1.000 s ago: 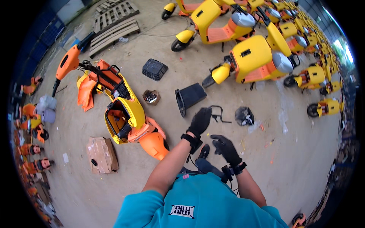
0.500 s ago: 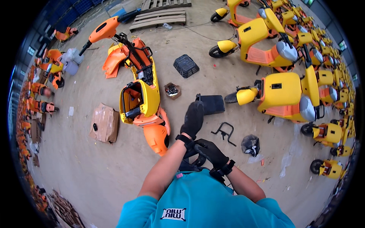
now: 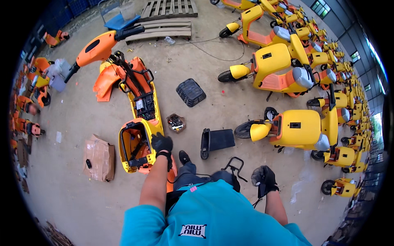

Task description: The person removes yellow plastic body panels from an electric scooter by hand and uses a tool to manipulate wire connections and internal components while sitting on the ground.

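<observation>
A partly stripped orange and yellow scooter stands in front of me to the left, its storage compartment uncovered. My left hand, in a black glove, is at the right side of this compartment, its fingers apart and nothing seen in them. Whether it touches the rim, I cannot tell. Off to my right, my gloved right hand is held low; its fingers are too dark to make out. In the picture it overlaps a crumpled dark plastic bag. Both wrists wear black straps.
A black bin and a black metal bracket lie on the floor ahead. Beyond are a small box of parts and a black crate. A cardboard box lies left. Parked yellow scooters line the right.
My hands were together in front of my body; they have parted. The left has gone to the scooter's compartment, the right out to the right. My view has shifted, and a foot now shows.
</observation>
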Motion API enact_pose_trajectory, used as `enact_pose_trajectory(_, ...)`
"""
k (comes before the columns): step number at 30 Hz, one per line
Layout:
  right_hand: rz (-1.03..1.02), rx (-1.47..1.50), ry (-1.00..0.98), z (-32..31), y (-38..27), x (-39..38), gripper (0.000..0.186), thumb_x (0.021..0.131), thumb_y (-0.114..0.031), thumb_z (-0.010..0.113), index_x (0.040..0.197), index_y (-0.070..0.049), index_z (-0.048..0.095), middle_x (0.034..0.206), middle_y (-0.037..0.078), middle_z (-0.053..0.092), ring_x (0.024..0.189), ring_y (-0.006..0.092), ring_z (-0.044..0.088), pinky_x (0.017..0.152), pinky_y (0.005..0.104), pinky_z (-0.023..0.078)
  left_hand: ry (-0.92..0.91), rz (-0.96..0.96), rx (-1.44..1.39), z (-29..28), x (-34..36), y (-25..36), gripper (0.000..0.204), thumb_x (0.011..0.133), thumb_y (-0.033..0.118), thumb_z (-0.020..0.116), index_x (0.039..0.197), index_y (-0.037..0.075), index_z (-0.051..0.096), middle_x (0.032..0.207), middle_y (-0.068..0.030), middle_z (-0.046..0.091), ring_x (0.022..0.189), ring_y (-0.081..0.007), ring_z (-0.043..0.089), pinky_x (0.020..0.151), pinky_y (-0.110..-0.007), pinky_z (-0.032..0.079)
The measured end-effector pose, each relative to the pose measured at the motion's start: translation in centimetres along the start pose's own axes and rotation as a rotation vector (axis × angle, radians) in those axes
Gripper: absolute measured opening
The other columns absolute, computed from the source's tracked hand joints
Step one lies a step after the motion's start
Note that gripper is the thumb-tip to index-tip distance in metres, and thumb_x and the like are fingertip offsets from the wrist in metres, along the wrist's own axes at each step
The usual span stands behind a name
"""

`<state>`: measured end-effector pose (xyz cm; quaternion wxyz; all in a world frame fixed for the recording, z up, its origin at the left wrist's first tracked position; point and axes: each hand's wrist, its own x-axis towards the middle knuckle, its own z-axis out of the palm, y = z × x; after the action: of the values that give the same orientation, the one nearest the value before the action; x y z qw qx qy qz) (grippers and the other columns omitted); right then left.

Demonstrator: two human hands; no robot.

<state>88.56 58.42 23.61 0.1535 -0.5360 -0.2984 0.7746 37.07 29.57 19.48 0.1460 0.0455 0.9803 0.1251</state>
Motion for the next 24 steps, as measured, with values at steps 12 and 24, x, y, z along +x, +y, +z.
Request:
enact_pose_trajectory(12,-0.189,-1.424,-0.105,5.3,-3.3,6.5,0.011,0.083,-0.015,0.052,0.088,-0.009,0.059,0.065,0.005,0.057,0.058,0.0220,0.057,0.058,0.0384,0.049,-0.381,-0.253,-0.223,3.9,4.6,-12.2,0.064,0.074,0.048,0.057,0.117,0.001,0.055,0.116,-0.0262,0.058,0.110,-0.0394,0.055,0.094,-0.046,0.043)
enact_pose_trajectory(24,-0.111,-1.543,-0.477,38.7,-19.5,25.1,0.017,0.089,-0.018,0.052,0.095,-0.004,0.060,0.079,0.011,0.063,0.069,0.0197,0.063,0.059,0.0312,0.052,-0.313,-0.523,-0.255,1.8,4.8,-9.1,0.074,0.073,0.061,0.060,0.120,0.004,0.052,0.115,-0.0218,0.058,0.111,-0.0370,0.055,0.093,-0.049,0.042)
